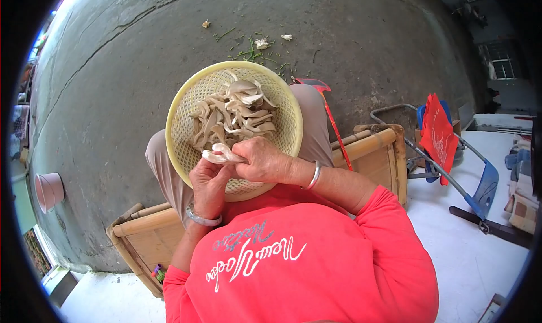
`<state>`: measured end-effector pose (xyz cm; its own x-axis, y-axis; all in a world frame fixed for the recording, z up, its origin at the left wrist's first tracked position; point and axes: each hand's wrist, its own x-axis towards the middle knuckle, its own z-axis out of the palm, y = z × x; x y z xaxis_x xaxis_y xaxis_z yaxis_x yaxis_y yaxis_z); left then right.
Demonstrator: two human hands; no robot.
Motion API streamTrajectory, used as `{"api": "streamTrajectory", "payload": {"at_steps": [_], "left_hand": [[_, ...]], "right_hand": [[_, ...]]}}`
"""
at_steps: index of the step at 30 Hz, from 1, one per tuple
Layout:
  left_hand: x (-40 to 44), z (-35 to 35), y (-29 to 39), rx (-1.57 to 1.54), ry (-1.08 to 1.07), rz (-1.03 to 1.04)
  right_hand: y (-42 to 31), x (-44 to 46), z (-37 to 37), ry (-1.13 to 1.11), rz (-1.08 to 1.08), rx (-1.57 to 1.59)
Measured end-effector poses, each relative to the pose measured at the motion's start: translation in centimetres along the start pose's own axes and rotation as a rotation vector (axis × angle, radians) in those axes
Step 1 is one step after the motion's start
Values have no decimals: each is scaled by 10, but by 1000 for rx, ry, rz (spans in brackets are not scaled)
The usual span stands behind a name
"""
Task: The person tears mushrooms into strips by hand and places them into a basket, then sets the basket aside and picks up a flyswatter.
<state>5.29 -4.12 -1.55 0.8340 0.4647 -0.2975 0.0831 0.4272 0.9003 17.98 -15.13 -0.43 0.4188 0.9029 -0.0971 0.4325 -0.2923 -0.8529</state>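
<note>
My left hand (208, 189), a pale bangle at its wrist, pinches a white oyster mushroom piece (221, 154) from the left. From the other side, my right hand (262, 159), below a silver bracelet, has its fingers closed round the same piece. Both hands are close together over the near rim of a pale yellow plastic mesh basket (179, 117), which rests on my lap. Inside the basket lies a heap of grey-brown torn oyster mushrooms (240, 111). My right fingertips are partly hidden behind the hand.
A bamboo seat (370, 154) shows on both sides of me. Green scraps (251, 52) and pale bits lie on the concrete floor (141, 52) beyond the basket. A pink bucket (49, 191) stands left. At right is a metal-framed folding item (483, 190) with a red bag (437, 134).
</note>
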Motion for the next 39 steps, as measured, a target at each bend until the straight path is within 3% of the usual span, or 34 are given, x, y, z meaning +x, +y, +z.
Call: {"api": "streamTrajectory", "payload": {"at_steps": [4, 8, 14, 17, 19, 22, 24, 26, 30, 33, 35, 39], "left_hand": [[-3, 1, 6, -17, 21, -94], [-5, -2, 11, -56, -21, -104], [-5, -21, 5, -297, -227, -38], [-6, -15, 8, -255, -131, -26], [-6, -9, 9, -168, -66, -63], [-5, -3, 8, -56, -1, -103], [-2, -5, 4, -1, -32, -118], [-1, -4, 5, 24, -40, -123], [1, -3, 6, 118, -67, -132], [2, -2, 5, 185, -87, -108], [2, -2, 4, 196, -88, -107], [1, 1, 6, 180, -74, -124]], "right_hand": [[6, 3, 2, 183, -161, -307], [10, 5, -12, 178, -171, -433], [13, 5, -36, 201, -40, -707], [9, -2, -39, 106, 59, -811], [-5, -18, -46, 95, -146, -907], [-8, -52, -71, 273, -204, -591], [17, -83, -85, 453, -131, -563], [47, -122, -91, 563, 80, -491], [106, -214, -78, 401, 566, -582], [114, -257, -60, 352, 742, -605], [105, -268, -56, 294, 997, -227], [124, -281, -36, 378, 1067, 14]]}}
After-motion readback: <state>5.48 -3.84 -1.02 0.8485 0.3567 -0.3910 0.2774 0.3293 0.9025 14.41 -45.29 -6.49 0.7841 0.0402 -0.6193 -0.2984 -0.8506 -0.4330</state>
